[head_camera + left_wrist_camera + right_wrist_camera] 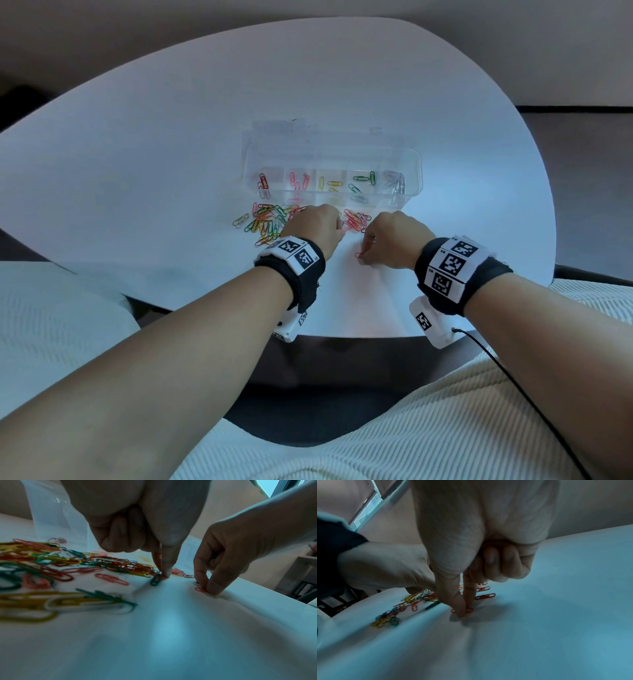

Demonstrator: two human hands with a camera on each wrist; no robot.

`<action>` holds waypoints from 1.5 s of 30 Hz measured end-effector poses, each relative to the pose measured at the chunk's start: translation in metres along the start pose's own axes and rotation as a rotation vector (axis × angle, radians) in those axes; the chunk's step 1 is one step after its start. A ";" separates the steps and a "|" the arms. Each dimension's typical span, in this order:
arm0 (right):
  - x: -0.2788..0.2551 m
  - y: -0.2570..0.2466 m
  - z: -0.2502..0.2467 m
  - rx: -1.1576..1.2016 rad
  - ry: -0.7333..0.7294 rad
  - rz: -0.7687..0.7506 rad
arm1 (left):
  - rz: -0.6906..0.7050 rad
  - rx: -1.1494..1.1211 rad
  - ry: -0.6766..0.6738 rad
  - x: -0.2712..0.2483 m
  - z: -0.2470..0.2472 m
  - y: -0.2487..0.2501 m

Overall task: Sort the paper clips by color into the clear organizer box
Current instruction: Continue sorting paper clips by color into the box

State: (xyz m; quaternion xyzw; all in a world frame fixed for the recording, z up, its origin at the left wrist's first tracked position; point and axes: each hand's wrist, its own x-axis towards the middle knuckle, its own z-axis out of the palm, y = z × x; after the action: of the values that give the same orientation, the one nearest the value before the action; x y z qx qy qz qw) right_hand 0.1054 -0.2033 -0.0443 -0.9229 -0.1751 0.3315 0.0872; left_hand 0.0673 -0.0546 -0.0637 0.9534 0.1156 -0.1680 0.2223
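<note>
Left hand (313,226) hides part of the loose paper clips (265,221); wrist views blur the nearest ones. Bare white table (137,164) lies open toward its left and far edges. Clear organizer box (412,171) sits mid-table, clips already sorted inside. Left thumb and forefinger pinch a pink clip (162,576) at the pile. Right hand (392,241) pinches a red clip (469,610) against the table, nearer the front edge.

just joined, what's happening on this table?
A person is sorting coloured paper clips into a clear organizer box, whose compartments already hold a few red, pink, yellow, green and silver clips. A mixed pile of clips lies in front of the box on the white table. The right hand pinches a pink clip against the table; the left hand pinches at a clip at the pile's edge.
</note>
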 end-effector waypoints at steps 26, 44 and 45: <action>-0.014 -0.027 -0.006 0.543 -0.234 0.034 | -0.348 -1.433 -0.020 -0.022 -0.068 -0.008; 0.006 -0.115 -0.048 1.588 0.129 0.167 | -0.502 -1.119 -0.050 0.007 -0.120 -0.037; 0.008 -0.117 -0.050 1.609 0.128 0.174 | -0.502 -1.132 -0.050 0.008 -0.121 -0.037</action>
State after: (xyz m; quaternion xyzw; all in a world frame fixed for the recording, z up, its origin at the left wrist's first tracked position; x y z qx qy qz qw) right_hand 0.1123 -0.0945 0.0222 -0.6049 0.1945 0.3081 0.7080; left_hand 0.0959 0.0346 0.0216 0.6271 0.4024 -0.1499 0.6499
